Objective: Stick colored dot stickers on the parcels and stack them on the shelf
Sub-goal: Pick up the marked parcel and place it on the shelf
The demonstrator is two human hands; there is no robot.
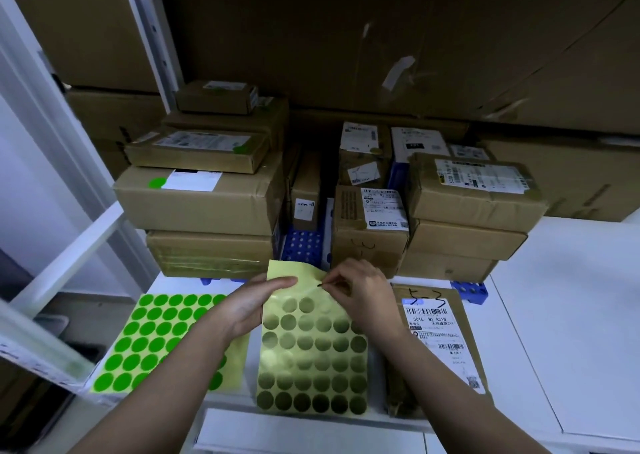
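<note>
Peeling: right hand (360,291) pinches a dot at the top of the gold dot-sticker sheet (313,353).
Left hand (254,306): grips the sheet's left edge.
Handling: looks light, floppy; best lifted by a dot's rim.
Flat brown parcel (438,336): just right of the right hand.

We are in a parcel storeroom or mailroom, the sorting corner of a delivery point. At twelve o'clock, large plain cartons (381,38) fill the back of a white metal shelf rack (149,31). Below them, from ten to two o'clock, we see stacked cardboard parcels (201,197), most bearing printed shipping labels with barcodes, two already marked with green dots. A padded mailer (440,336) with a barcode label and a handwritten number lies at three o'clock on the white worktop (561,315). Sheets of green dot stickers (156,339) and gold dot stickers (311,360) lie at six to eight o'clock
</note>
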